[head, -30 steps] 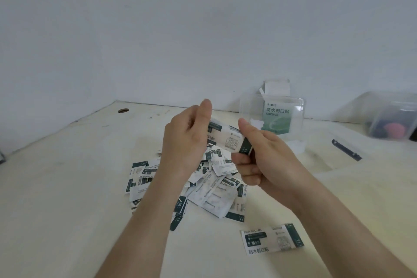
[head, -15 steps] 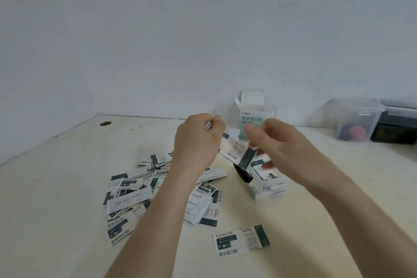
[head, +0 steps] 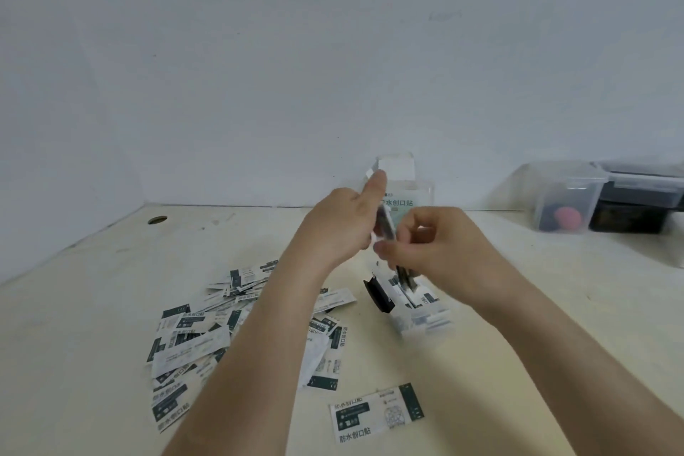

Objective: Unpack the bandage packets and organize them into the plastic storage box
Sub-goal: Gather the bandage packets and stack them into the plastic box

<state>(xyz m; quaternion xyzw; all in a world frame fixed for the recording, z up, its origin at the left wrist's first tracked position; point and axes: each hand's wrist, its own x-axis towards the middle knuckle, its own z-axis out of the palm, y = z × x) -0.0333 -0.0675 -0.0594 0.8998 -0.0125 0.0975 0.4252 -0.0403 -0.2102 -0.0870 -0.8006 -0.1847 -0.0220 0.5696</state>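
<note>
Both hands meet above a small clear plastic storage box (head: pixel 425 318) on the table, which holds several upright bandage packets. My left hand (head: pixel 344 222) and my right hand (head: pixel 433 237) pinch the same white and dark green bandage packet (head: pixel 385 222), held edge-on and tilted just above the box. A loose heap of bandage packets (head: pixel 207 326) lies to the left of the box, partly hidden by my left forearm. One single packet (head: pixel 374 415) lies alone near the front.
An opened bandage carton (head: pixel 403 196) inside a clear case stands at the back by the wall. A clear bin (head: pixel 566 204) with a red item and a dark lidded container (head: pixel 636 204) sit at the back right. A round hole (head: pixel 157 220) is in the tabletop at the back left.
The packet has turned from flat to edge-on and come lower over the small box. My hands have drawn closer together. The camera has tilted, so the box and heap sit more central.
</note>
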